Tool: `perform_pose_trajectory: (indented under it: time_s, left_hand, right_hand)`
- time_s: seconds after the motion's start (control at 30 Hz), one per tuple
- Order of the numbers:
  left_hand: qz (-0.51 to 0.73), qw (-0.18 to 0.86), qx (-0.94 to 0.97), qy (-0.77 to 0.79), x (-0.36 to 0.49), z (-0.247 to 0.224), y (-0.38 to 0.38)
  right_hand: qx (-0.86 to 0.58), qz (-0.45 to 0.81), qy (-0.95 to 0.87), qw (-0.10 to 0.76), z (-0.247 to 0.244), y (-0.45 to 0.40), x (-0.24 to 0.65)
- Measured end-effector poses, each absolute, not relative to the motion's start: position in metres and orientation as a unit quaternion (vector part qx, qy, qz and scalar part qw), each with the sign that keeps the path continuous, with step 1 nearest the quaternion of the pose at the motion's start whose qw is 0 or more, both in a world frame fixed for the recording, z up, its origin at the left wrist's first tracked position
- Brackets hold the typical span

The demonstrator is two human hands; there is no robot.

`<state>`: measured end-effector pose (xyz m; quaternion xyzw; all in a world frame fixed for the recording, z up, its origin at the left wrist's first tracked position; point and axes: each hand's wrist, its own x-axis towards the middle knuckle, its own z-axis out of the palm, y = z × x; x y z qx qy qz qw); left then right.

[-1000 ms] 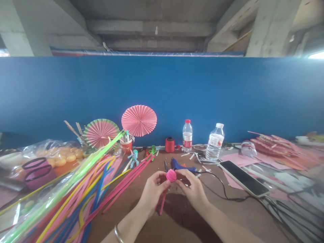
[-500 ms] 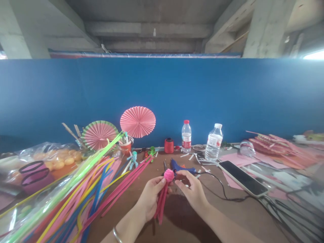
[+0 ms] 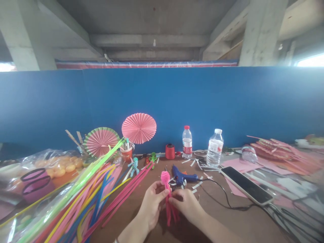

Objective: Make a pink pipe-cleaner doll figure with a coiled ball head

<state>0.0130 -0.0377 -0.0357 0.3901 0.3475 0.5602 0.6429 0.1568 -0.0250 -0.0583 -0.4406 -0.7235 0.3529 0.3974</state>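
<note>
A pink pipe-cleaner figure (image 3: 165, 178) with a round coiled top and loose fuzzy strands hanging below is upright between my hands. My left hand (image 3: 153, 202) pinches it just under the coiled top, thumb across the front. From the other side, my right hand (image 3: 186, 204) has its thumb and fingers closed on the strands. A blue glue gun (image 3: 184, 176) lies just beyond my right hand, its cord running right. Close behind the coiled top, a thin dark pointed tool is mostly hidden.
Bundles of coloured pipe cleaners (image 3: 101, 195) spread over the left side. Two plastic bottles (image 3: 187, 143) and a red thread spool (image 3: 170, 152) stand at the back. A phone (image 3: 246, 185) lies at right near cables and pink paper. Pleated fans (image 3: 139, 128) stand against the blue partition (image 3: 167, 94).
My right hand has come down and left from beside the glue gun and closed on the pink strands. The pink top has tilted upright and moved slightly left. The view has tipped up slightly.
</note>
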Motion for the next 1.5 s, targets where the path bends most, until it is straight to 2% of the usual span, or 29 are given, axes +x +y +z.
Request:
perform_pose_trajectory:
  time_s: [0.33, 0.7, 0.87, 1.03, 1.17, 1.27, 1.3, 1.4, 1.5]
  left_hand:
    - [0.497, 0.596, 0.469, 0.421, 0.008, -0.044, -0.032]
    - [0.464, 0.441, 0.603, 0.476, -0.002, -0.035, -0.034]
    - [0.458, 0.429, 0.606, 0.489, 0.001, -0.038, -0.033]
    - [0.46, 0.458, 0.57, 0.503, 0.003, -0.046, -0.029]
    - [0.475, 0.485, 0.538, 0.499, 0.004, -0.05, -0.026]
    - [0.51, 0.483, 0.505, 0.501, 0.004, -0.053, -0.023]
    - [0.527, 0.477, 0.493, 0.502, 0.003, -0.054, -0.022]
    - [0.568, 0.458, 0.465, 0.501, -0.004, -0.057, -0.015]
    - [0.59, 0.448, 0.453, 0.496, -0.013, -0.06, -0.009]
  right_hand:
    - [-0.456, 0.352, -0.692, 0.434, -0.051, -0.022, 0.162]
    - [-0.401, 0.383, -0.74, 0.38, -0.05, -0.035, 0.154]
    - [-0.439, 0.394, -0.724, 0.358, -0.053, -0.035, 0.151]
    - [-0.416, 0.319, -0.779, 0.344, -0.048, -0.038, 0.154]
    - [-0.389, 0.184, -0.855, 0.288, -0.038, -0.043, 0.159]
    - [-0.438, 0.071, -0.864, 0.237, -0.029, -0.027, 0.174]
    - [-0.486, 0.038, -0.838, 0.247, -0.027, -0.017, 0.182]
    - [-0.538, 0.015, -0.799, 0.266, -0.026, 0.019, 0.209]
    - [-0.537, 0.049, -0.808, 0.238, -0.04, 0.045, 0.227]
